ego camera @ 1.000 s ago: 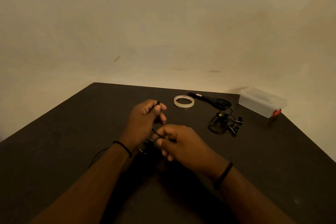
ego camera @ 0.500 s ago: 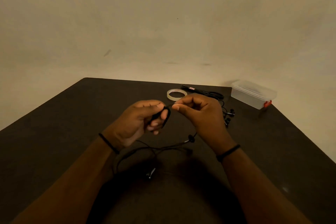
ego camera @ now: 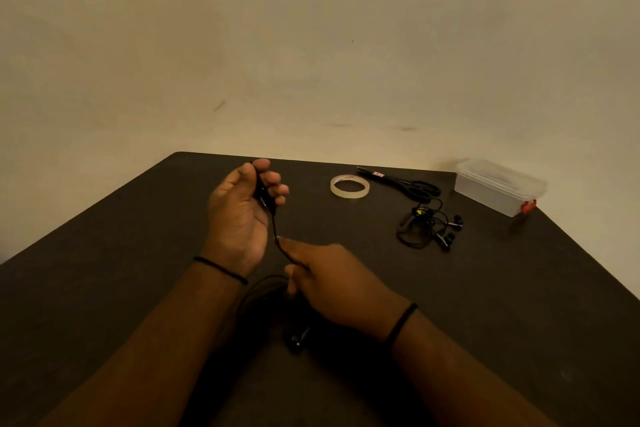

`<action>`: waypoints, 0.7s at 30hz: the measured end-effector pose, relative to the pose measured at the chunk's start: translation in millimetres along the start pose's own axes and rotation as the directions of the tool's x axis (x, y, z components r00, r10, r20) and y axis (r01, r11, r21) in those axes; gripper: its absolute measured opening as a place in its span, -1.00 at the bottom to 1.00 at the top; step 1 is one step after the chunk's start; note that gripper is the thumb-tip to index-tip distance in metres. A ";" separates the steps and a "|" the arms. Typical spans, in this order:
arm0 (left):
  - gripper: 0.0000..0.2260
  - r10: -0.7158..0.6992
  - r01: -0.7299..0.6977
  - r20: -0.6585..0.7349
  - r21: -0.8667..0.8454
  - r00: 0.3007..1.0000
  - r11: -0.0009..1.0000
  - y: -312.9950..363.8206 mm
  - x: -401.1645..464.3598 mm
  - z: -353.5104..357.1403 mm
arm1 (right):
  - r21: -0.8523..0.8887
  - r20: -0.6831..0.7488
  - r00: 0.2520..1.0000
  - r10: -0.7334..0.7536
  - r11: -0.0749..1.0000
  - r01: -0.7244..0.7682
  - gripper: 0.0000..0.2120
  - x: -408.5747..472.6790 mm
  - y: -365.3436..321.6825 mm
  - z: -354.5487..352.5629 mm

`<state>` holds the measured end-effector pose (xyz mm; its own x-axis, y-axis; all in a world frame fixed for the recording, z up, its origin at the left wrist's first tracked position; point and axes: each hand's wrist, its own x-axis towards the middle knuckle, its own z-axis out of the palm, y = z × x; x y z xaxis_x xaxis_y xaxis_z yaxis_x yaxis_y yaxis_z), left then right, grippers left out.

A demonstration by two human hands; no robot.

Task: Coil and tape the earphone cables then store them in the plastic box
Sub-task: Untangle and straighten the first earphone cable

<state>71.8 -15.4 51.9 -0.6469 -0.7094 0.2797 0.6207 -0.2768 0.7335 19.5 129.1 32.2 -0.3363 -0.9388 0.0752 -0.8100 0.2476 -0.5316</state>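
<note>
My left hand [ego camera: 242,215] is raised above the dark table [ego camera: 138,253], thumb and fingers curled round the upper end of a black earphone cable [ego camera: 275,229]. The cable runs down to my right hand [ego camera: 332,281], which pinches it lower between thumb and fingers. The rest of that cable lies in a loose loop under my wrists, with an earbud [ego camera: 298,340] on the table. A second tangled black earphone set [ego camera: 429,225] lies to the right. The clear plastic box [ego camera: 498,185] with a red latch stands closed at the far right. A roll of clear tape [ego camera: 349,186] lies flat beyond my hands.
Black scissors [ego camera: 408,184] lie between the tape roll and the box, near the table's far edge. A beige wall rises behind the table. The table's left and right edges slope away toward me.
My hands were together at chest height half a second ago; the right has since slid down the cable toward me while the left lifted its end up and away.
</note>
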 end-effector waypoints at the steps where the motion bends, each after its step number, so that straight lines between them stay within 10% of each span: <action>1: -0.78 0.034 -0.034 0.004 0.087 0.999 0.996 -0.3 -1.4 0.0 | -0.012 -0.007 1.000 -0.016 1.000 0.016 -0.64 -1.9 -3.1 -1.9; 9: -0.75 -0.202 -0.248 0.407 0.807 0.891 0.536 -2.6 -16.2 7.7 | 0.024 -0.397 0.907 -0.138 0.987 0.161 -0.94 -20.4 6.9 -30.8; 15: -0.69 -0.386 -0.179 0.530 0.733 0.755 0.657 10.1 -21.0 13.0 | -0.003 -0.557 0.809 -0.189 0.974 0.225 -0.93 -30.0 19.5 -56.2; 21: -0.77 -0.414 0.188 0.615 0.400 0.671 0.897 19.0 -19.3 10.9 | 0.205 -0.633 0.770 -0.086 0.940 0.273 -0.94 -25.3 26.8 -62.0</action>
<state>91.3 0.2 67.3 -0.9636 0.0372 0.2648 0.2585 -0.1226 0.9582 -23.5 174.3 68.4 -0.4930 -0.5923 0.6373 -0.7548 -0.0732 -0.6519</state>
